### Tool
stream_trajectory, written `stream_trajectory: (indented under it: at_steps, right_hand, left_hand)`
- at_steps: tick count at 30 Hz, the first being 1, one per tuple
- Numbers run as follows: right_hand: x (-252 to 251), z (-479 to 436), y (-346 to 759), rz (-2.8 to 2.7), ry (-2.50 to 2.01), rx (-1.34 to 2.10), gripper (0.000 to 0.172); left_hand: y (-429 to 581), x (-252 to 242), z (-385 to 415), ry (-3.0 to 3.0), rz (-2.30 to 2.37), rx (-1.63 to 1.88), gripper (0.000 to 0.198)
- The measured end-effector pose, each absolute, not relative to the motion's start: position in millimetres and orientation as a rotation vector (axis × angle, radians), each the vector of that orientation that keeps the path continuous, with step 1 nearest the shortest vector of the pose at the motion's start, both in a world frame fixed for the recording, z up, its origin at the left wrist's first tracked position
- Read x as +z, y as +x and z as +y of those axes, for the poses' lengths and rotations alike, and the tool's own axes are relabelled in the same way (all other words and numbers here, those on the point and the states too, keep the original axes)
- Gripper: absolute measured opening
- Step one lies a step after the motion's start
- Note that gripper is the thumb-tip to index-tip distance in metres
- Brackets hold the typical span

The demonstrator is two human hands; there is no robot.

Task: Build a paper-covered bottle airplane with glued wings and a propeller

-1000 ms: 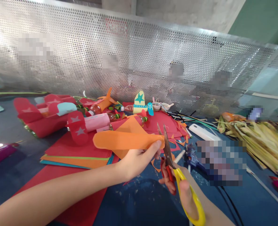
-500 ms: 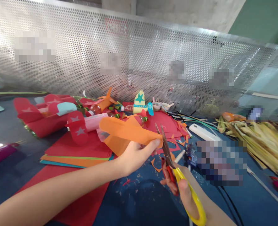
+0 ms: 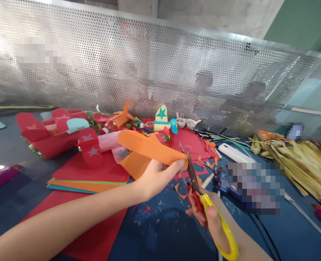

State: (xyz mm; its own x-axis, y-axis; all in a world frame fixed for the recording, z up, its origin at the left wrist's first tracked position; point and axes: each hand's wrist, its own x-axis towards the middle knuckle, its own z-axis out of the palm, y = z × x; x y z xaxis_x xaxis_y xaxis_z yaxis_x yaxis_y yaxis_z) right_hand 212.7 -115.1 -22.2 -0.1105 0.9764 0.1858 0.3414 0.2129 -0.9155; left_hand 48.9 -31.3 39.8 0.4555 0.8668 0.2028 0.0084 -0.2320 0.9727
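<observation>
An orange paper strip with a rounded far end is pinched near its right end by my left hand. My right hand has its fingers through the handles of scissors, yellow on one side and red on the other. The scissor blades stand slightly apart, pointing up, beside the strip's right end. Behind the strip lies a larger orange sheet.
Stacked coloured paper lies at left, near red boat-like paper crafts. Red sheets and orange scraps lie beyond the scissors. A blue glue gun, white tool and dried husks are at right.
The strip's far end has shifted slightly right and up, its surface tilting a little. Both hands and the scissors stay almost where they were.
</observation>
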Motion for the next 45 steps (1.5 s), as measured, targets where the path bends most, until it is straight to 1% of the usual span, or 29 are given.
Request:
stream_trajectory:
  at_steps: [3,8,14,20,38,45]
  right_hand:
    - [-15.1,-116.2,213.6,-1.660,-1.269,0.924,0.072]
    - [-10.5,-117.0,212.2,-1.663,-1.262,0.909,0.075]
    - [-8.4,-115.9,213.9,-1.712,-1.302,0.929,0.073]
    - [-3.2,-115.8,214.7,-1.745,-1.335,0.937,0.069]
    - [-2.7,-119.8,210.0,-1.596,-1.392,1.004,0.072]
    - [7.5,-120.5,201.5,-1.569,-1.464,0.953,0.075]
  left_hand:
    - [48.8,39.0,-30.5,1.605,0.773,0.975,0.025]
    - [48.9,38.5,-28.9,1.601,0.757,0.982,0.025]
    - [48.1,41.1,-28.3,1.565,0.757,1.001,0.024]
    - [49.7,44.8,-25.4,1.509,0.699,1.005,0.023]
    - [48.0,44.3,-23.4,1.566,0.623,1.036,0.025]
    - [47.5,45.7,-22.9,1.579,0.626,1.047,0.027]
